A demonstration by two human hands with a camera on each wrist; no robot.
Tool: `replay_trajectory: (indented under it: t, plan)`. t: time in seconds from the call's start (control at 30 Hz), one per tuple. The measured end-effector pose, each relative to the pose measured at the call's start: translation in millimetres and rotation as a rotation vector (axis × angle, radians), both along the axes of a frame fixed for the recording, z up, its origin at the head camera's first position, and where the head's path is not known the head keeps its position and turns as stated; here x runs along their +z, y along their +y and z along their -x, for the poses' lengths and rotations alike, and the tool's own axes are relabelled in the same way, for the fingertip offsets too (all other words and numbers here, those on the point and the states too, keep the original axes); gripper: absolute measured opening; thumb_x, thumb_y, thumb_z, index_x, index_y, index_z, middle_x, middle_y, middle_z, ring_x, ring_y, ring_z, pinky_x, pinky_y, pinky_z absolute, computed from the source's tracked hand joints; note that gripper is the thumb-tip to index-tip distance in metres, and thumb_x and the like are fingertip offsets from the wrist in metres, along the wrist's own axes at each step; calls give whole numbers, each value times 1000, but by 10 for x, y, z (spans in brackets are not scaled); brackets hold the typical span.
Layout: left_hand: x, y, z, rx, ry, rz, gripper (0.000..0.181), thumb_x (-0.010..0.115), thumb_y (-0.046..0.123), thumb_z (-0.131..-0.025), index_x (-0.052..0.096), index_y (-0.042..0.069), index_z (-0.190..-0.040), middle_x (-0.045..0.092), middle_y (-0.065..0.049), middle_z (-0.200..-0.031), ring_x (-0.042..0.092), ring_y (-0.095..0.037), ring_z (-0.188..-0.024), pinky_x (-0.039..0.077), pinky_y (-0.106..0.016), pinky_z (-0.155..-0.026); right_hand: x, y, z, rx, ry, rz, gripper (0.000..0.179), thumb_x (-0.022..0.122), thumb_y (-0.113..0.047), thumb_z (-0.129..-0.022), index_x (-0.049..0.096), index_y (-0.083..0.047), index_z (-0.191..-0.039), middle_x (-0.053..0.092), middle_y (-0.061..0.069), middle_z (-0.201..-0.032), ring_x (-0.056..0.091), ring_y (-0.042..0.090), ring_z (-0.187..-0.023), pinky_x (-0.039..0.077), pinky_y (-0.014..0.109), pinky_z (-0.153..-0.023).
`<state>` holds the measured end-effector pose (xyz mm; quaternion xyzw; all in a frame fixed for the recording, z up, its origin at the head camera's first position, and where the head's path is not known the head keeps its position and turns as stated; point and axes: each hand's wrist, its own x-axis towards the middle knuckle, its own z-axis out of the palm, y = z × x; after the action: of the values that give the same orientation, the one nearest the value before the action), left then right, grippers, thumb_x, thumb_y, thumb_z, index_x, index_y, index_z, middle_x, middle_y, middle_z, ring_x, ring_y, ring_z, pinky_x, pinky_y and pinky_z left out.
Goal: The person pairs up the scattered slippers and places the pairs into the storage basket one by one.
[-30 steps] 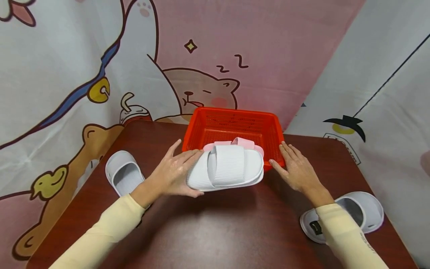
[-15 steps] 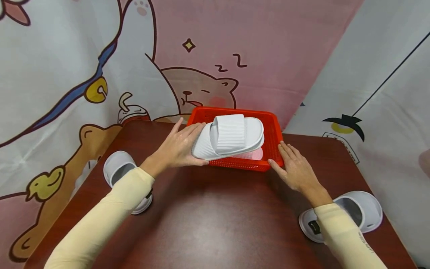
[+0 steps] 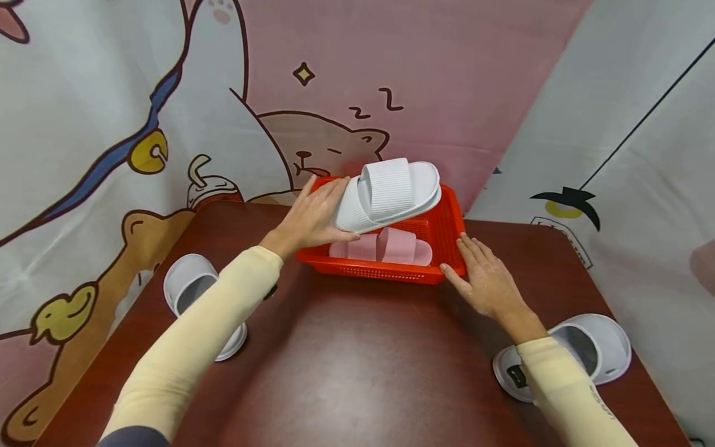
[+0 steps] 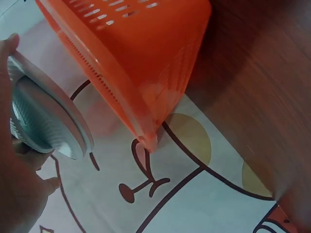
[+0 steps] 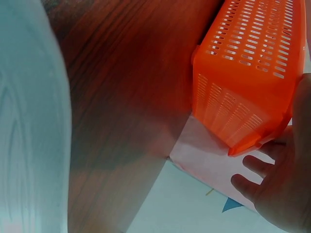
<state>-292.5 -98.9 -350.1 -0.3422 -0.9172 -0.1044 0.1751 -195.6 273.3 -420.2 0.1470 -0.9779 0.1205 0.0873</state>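
My left hand point(image 3: 315, 214) grips a pair of white ribbed slide slippers point(image 3: 391, 192) at one end, stacked together. They hang tilted over the back part of a red plastic basket point(image 3: 385, 271). The left wrist view shows these slippers point(image 4: 48, 111) edge-on, beyond the basket's rim. Inside the basket, pink slippers point(image 3: 398, 245) lie along the front wall. At the basket's front right corner is my right hand point(image 3: 488, 279), fingers extended along the right rim and thumb by the front rim. Its fingers appear spread beside the basket wall point(image 5: 243, 82) in the right wrist view.
A pale grey clog-style slipper point(image 3: 190, 282) sits at the table's left, partly behind my left sleeve. Another pale grey one point(image 3: 603, 347) lies near the right edge, partly under my right forearm. A cartoon-printed curtain point(image 3: 436, 81) hangs right behind the brown table point(image 3: 357, 360).
My left hand has carried the white slippers up and away from me, from in front of the basket to above it, uncovering the pink slippers. My right hand stays at the basket's corner.
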Motion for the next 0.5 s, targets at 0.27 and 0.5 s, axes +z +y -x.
replay_trajectory:
  t: [0.27,0.5]
  plan:
    - [-110,107,202,16,-89,31,112,78,62,-78,25,0,-157,41,-19,-152,37,-32,-141,15,-56,-119,-24,-9,-15,0,31,-6,80,47,-54,-101,40,7,-151,33,25,-159,26,46,-144,26,66,-111]
    - [-204,225,440,-3,-164,113,110,81,49,-82,21,-6,-155,34,-27,-153,32,-41,-143,18,-45,-120,-60,-16,-8,3,31,10,79,47,-53,-101,38,8,-152,33,25,-159,25,45,-144,25,65,-112]
